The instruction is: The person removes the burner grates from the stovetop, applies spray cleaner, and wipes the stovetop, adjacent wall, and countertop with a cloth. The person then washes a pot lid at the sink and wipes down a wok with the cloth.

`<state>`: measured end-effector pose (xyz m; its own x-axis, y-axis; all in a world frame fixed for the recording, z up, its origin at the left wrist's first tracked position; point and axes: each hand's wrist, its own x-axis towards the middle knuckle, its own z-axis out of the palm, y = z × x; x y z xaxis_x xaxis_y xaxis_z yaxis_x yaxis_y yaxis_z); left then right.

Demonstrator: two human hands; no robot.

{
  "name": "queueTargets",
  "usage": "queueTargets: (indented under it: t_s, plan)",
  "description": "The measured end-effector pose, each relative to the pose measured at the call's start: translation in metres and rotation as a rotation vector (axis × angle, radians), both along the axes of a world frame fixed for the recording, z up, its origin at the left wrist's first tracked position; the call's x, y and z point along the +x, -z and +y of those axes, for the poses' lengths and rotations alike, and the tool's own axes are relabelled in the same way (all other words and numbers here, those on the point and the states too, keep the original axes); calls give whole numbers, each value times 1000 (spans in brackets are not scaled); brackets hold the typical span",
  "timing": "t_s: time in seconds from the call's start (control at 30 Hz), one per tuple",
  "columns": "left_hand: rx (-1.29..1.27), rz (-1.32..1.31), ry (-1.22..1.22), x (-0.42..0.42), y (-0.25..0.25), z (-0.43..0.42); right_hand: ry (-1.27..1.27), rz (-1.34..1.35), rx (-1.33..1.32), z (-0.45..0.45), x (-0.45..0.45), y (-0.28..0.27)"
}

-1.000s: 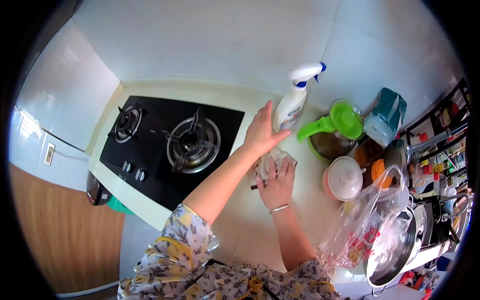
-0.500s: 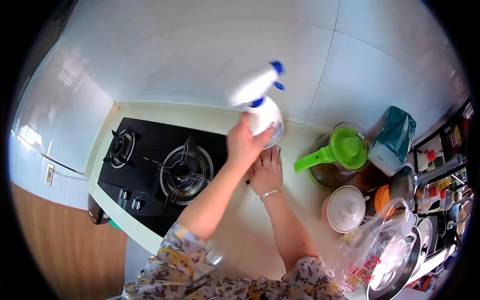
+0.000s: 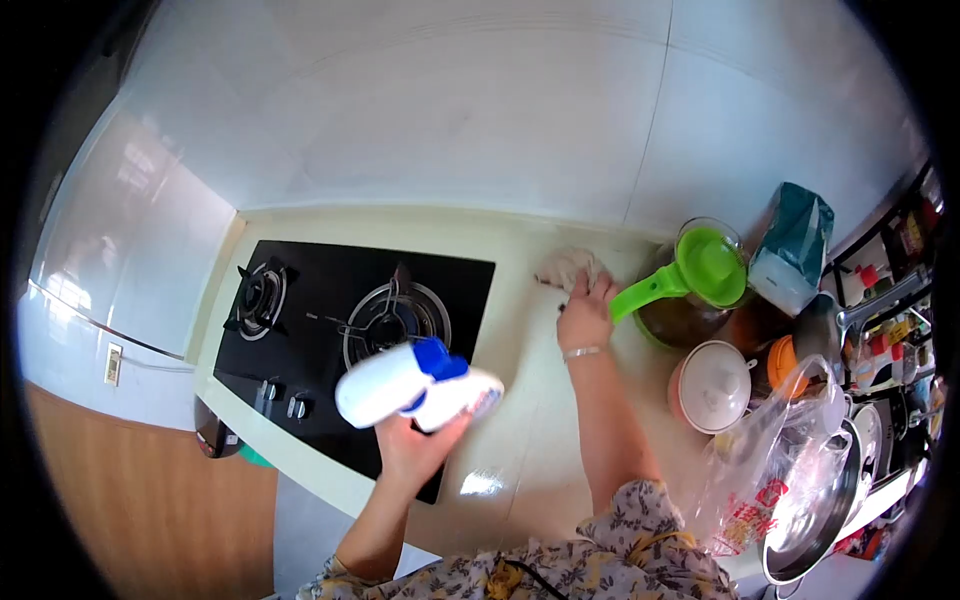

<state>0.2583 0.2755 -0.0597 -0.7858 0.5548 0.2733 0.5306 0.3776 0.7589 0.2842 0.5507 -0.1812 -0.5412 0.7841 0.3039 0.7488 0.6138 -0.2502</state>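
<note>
A white spray bottle with a blue trigger [image 3: 380, 385] is in my left hand [image 3: 412, 450], tilted over, above the front right part of the black gas hob [image 3: 320, 345]. The fingers of that hand are wrapped round the bottle. At the back of the counter, my right hand [image 3: 586, 322], with a bracelet at the wrist, has its fingers on a crumpled pale cloth [image 3: 568, 264]. Part of the cloth bunches out past the fingertips. Close to the right of this hand is the handle of a green strainer [image 3: 712, 265], which rests on a glass pot.
Right of my right hand stand a lidded white pot [image 3: 714, 388], an orange-lidded jar [image 3: 786, 366] and a teal tissue pack [image 3: 795, 245]. Nearer lies a clear plastic bag [image 3: 750, 490] by a pan [image 3: 815, 540]. A tiled wall [image 3: 450, 120] rises behind the pale counter [image 3: 520, 420].
My left hand has brought the spray bottle down and left, from near the wall to over the hob. My right hand has moved right along the counter, and more of the cloth shows.
</note>
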Motion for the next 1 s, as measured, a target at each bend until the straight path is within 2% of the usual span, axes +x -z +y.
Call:
queueTargets:
  t_s: [0.07, 0.13, 0.2, 0.23, 0.27, 0.33, 0.4, 0.43, 0.47, 0.6, 0.67, 0.8, 0.87, 0.9, 0.97, 1.0]
  plan:
    - [-44, -30, 63, 17, -1, -7, 13, -51, 46, 0, 4, -6]
    - [-69, -44, 80, 30, 11, -15, 37, 265, -548, 9, -3, -27]
    - [32, -212, 71, 44, 13, -23, -37, 640, -416, 20, -19, -72]
    - [23, -143, 130, 43, 14, -28, -45, 791, -87, 22, -24, -102]
    - [28, -216, 138, 44, 14, -29, -84, 977, -106, 25, -28, -149]
    - [119, -295, 140, 46, 11, -30, -172, 1154, 181, 48, -41, -217]
    - [114, -280, 146, 45, 18, -32, -157, 1092, 601, 69, -43, -270]
    - [109, -260, 147, 44, 21, -33, -166, 1086, 604, 85, -48, -275]
    - [113, -268, 140, 45, 22, -34, -226, 971, 648, 102, -51, -276]
    - [157, -318, 118, 45, 17, -32, -290, 651, 785, 120, -53, -226]
    - [167, -389, 101, 48, 17, -32, -223, 580, 642, 109, -56, -190]
    - [191, -343, 127, 45, 22, -32, -35, 375, 405, 84, -58, -87]
    - [110, -213, 144, 44, 14, -33, 14, 333, 319, 82, -64, -52]
    - [117, -328, 111, 45, 18, -37, 127, 312, 101, 83, -64, -46]
    - [58, -290, 145, 44, 27, -49, 238, 285, -125, 81, -68, -32]
    - [17, -248, 186, 41, 32, -48, 296, 110, -20, 80, -74, -42]
